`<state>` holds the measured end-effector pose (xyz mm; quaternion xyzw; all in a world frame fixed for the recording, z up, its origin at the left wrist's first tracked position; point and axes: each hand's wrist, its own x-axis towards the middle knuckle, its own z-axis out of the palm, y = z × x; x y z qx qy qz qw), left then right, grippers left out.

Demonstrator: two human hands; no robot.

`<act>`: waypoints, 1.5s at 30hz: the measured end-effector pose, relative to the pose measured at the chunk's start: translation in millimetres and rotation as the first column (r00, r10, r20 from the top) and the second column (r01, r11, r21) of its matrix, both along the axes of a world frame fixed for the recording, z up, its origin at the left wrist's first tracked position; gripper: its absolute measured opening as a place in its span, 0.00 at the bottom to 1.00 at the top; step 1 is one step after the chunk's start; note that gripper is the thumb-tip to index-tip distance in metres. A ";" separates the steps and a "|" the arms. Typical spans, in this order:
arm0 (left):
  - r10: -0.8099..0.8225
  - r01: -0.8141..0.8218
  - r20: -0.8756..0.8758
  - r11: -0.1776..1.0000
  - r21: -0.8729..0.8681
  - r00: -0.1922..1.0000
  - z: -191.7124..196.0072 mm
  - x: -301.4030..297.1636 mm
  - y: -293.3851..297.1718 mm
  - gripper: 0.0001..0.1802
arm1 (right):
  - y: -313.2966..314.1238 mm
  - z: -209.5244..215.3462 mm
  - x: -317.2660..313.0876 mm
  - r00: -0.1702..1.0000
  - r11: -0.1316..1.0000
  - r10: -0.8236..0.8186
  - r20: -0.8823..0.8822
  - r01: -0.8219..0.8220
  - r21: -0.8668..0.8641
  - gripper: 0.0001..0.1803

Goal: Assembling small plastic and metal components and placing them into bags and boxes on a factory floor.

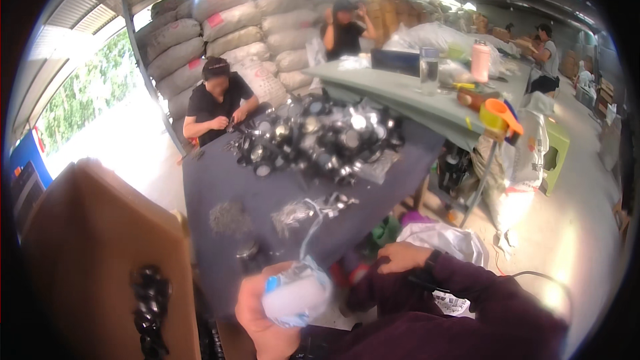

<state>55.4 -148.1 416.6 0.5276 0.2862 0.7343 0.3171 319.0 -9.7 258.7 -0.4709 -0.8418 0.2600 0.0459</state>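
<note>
A small white roll wrapped in clear crinkled plastic with a blue end (pixel 297 297) is gripped in the left hand (pixel 263 313), held just below the near edge of the long table draped in dark grey cloth (pixel 220 183). It is judged light and soft, the film slippery and loose, so a hold around the middle of the roll would be surest. The right hand (pixel 403 257) is closed, low beside that table's near corner; what it grips, if anything, cannot be told. A thin white strand (pixel 310 230) rises from the roll toward the table, its far end lost among blurred metal bits. The left fingers are mostly hidden behind the roll.
</note>
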 end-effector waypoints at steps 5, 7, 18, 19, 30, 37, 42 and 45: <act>-0.139 0.142 -0.037 0.986 0.086 0.990 23.1 17.5 -1.2 0.21 | -4.5 5.1 2.4 0.996 0.998 -0.056 0.073 0.056 -0.004 0.31; -0.179 0.182 -0.038 0.980 0.076 0.983 19.8 19.1 -0.3 0.21 | -4.7 1.3 3.5 0.991 0.997 -0.074 0.107 0.071 0.030 0.29; -0.130 0.137 0.053 0.973 -0.183 0.990 -11.5 25.2 22.7 0.22 | -4.3 8.4 -5.7 0.985 0.995 -0.084 0.149 0.091 -0.040 0.33; -0.172 0.203 0.151 0.954 -0.219 0.973 -12.1 27.1 24.3 0.22 | -4.9 8.5 -7.5 0.984 0.994 -0.096 0.151 0.102 -0.034 0.32; -0.593 0.605 -0.119 0.779 0.164 0.796 8.3 24.4 44.3 0.19 | -36.5 -12.7 -39.2 0.970 0.913 -0.186 0.154 0.113 0.392 0.20; -0.475 0.499 -0.154 0.823 0.269 0.866 -1.9 46.2 33.0 0.15 | -35.6 -18.1 -53.1 0.959 0.889 -0.197 0.203 0.088 0.449 0.14; -0.512 0.510 -0.123 0.745 0.430 0.850 -5.1 53.5 43.7 0.16 | -33.7 -25.2 -55.8 0.959 0.838 -0.217 0.180 0.089 0.538 0.12; -0.477 0.485 -0.129 0.771 0.412 0.869 -8.1 50.9 37.9 0.12 | -33.3 -29.9 -50.5 0.963 0.796 -0.235 0.134 0.111 0.595 0.11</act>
